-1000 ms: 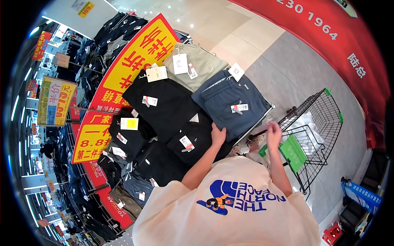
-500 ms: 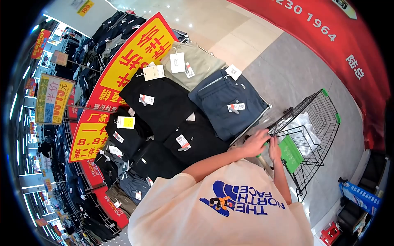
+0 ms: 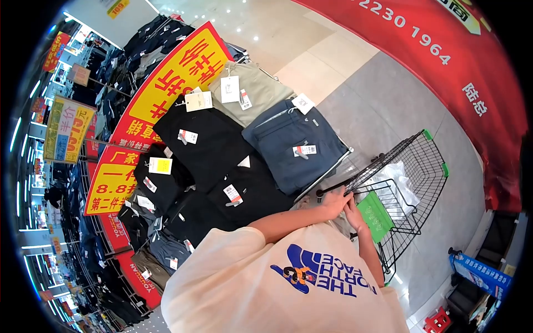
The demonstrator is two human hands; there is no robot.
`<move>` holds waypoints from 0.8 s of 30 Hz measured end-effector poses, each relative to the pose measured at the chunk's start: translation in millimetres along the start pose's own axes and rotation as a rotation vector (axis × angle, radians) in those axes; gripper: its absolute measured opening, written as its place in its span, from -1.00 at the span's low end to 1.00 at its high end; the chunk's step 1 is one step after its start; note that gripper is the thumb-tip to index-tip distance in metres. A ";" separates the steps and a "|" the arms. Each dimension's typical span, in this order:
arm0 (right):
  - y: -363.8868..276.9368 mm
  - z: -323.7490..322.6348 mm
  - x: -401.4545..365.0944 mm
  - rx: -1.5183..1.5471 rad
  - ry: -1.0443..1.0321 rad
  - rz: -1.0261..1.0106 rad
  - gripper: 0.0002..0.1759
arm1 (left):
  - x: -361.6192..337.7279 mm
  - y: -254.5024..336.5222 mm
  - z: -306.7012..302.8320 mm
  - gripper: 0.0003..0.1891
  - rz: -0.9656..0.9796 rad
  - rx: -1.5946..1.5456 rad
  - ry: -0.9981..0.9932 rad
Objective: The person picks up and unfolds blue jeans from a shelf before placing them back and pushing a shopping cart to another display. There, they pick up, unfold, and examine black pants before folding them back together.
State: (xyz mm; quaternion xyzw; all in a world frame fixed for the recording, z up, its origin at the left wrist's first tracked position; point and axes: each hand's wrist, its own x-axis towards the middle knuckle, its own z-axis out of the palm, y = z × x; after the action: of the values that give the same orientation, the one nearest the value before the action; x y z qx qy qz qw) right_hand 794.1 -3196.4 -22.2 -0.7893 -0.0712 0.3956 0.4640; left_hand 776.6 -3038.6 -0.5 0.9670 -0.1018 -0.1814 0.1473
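My left hand [image 3: 335, 203] reaches in from the left, with its fingers curled and pinched together. Its fingertips meet those of my right hand [image 3: 353, 215], whose fingers are also closed. A small dark bit shows at the fingertips, too small to name. Both hands are at the near end of a black wire shopping cart [image 3: 426, 186], close to its green panel [image 3: 375, 216]. Inside the cart lies a clear plastic bag [image 3: 401, 183]. To the left of my hands, folded dark blue trousers [image 3: 297, 147] with white tags rest on a display.
Black trousers [image 3: 202, 136] and khaki trousers [image 3: 252, 91] cover the display stand. A red and yellow sale sign [image 3: 166, 83] rises behind them. A red banner [image 3: 422, 33] hangs at upper right. A red basket [image 3: 437, 322] and a blue sign [image 3: 480, 272] are at lower right.
The view has shifted, so the cart, trousers and hands appear further left. My hands remain together at the cart's near end, fingertips still touching.
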 end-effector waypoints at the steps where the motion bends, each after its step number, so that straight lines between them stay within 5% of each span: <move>1: 4.7 1.2 5.1 0.041 0.032 -0.061 -0.09 | 1.4 0.6 0.1 -0.21 0.010 0.058 0.066; 7: -8.0 -15.0 1.9 -0.155 -0.069 -0.042 0.09 | 5.2 -0.8 -17.1 -0.23 0.016 -0.105 0.004; 13: 22.7 -29.6 14.2 -0.190 0.002 -0.248 0.09 | 19.6 12.7 -7.6 -0.24 -0.001 -0.101 0.041; 16: 14.8 -48.7 12.3 -0.112 -0.122 -0.112 0.12 | 28.2 20.3 -6.2 -0.25 -0.018 -0.100 0.049; 24: 27.8 -80.7 33.4 -0.223 -0.064 -0.230 0.03 | 50.7 41.8 -23.2 -0.28 -0.074 -0.091 0.125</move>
State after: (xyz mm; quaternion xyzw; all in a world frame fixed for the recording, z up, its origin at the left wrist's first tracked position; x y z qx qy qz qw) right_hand 865.4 -3250.5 -42.1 -0.8095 -0.2194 0.3545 0.4134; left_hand 825.8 -3084.7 17.3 0.9719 -0.0480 -0.1305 0.1902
